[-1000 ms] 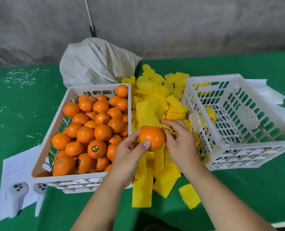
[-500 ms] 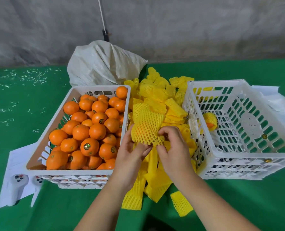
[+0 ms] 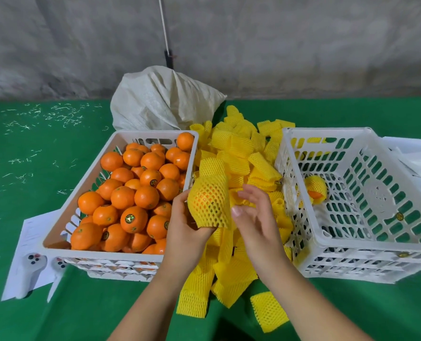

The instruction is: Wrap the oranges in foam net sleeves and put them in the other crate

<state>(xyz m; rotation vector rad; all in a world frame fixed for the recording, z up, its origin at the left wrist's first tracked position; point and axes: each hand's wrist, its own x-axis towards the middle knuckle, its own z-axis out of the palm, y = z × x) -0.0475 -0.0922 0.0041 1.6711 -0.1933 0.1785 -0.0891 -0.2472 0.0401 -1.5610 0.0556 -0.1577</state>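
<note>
An orange (image 3: 208, 201), now sleeved in yellow foam net, is being held by the left grip (image 3: 185, 225), fingers curled round it. The right grip (image 3: 255, 215) is hanging loosely open just beside it, holding nothing. Placing it in the white crate (image 3: 352, 244) beyond the right grip is probably being called for next.

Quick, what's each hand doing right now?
Left hand: holds the netted orange, fingers curled round it.
Right hand: open, fingers loosely spread beside the sleeve, gripping nothing.
</note>
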